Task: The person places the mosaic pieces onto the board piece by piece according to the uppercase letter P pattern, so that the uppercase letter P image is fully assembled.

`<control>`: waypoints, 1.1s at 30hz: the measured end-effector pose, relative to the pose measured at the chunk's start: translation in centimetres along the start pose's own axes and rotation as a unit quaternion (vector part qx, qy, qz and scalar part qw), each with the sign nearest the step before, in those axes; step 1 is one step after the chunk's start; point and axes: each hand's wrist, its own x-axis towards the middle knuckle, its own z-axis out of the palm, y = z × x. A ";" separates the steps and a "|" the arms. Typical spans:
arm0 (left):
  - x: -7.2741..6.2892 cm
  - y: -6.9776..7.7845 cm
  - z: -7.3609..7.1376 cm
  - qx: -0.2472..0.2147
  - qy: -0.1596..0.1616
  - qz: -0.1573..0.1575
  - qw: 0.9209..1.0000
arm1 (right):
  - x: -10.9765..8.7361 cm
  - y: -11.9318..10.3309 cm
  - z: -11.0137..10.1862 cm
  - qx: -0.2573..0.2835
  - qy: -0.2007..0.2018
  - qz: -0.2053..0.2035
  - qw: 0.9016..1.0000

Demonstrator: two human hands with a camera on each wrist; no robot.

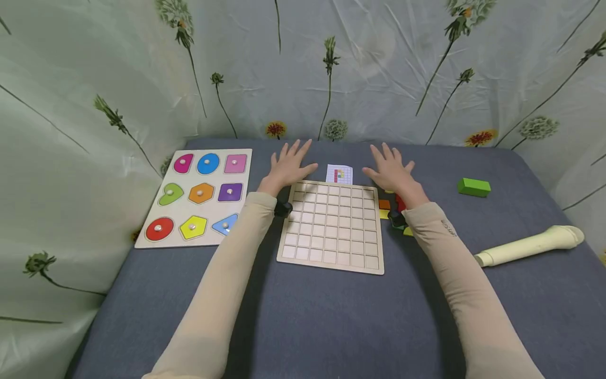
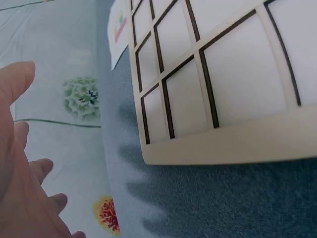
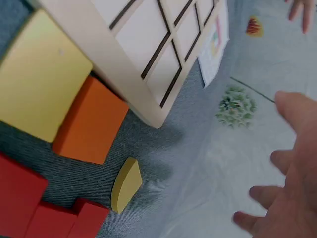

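Note:
My left hand (image 1: pixel 290 167) hovers with fingers spread over the far left corner of a wooden grid board (image 1: pixel 331 226). On the other side, my right hand (image 1: pixel 392 171), also spread, is held above the area by the board's far right corner. Neither hand grips anything. Just past the board's far edge lies a small printed card (image 1: pixel 339 174) showing a coloured pattern on a grid. Under the right wrist are several blocks, among them an orange block (image 3: pixel 91 121), a yellow block (image 3: pixel 42 74), a red block (image 3: pixel 17 193) and a small yellow curved piece (image 3: pixel 127 186). The forearm partly hides them in the head view.
A white puzzle board (image 1: pixel 142 238) with coloured knobbed shapes lies at the left. To the right are a green block (image 1: pixel 474 187) and a cream tube-like object (image 1: pixel 530 246). A floral curtain (image 1: pixel 379 79) hangs behind the grey cloth-covered table (image 1: pixel 322 326).

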 end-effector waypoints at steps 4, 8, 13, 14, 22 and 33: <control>-0.7 -0.5 -0.1 -0.032 -0.001 0.000 0.999 | -1.2 0.4 0.1 0.007 0.012 0.001 1.000; -1.6 -0.9 -0.2 -0.067 0.007 0.012 0.998 | -2.5 1.1 0.3 0.003 0.047 -0.021 0.999; -2.9 -1.5 0.2 -0.126 0.015 0.027 0.992 | -3.9 2.2 0.8 -0.003 0.105 -0.049 0.993; -3.1 -1.6 0.3 -0.137 0.015 0.030 0.990 | -4.1 2.4 0.9 -0.002 0.114 -0.051 0.992; -5.0 -2.4 0.9 -0.170 0.011 0.037 0.985 | -5.6 3.9 1.9 0.034 0.165 -0.062 0.984; -7.4 -3.7 2.1 -0.173 -0.006 0.040 0.984 | -6.2 6.2 3.3 0.060 0.161 -0.025 0.985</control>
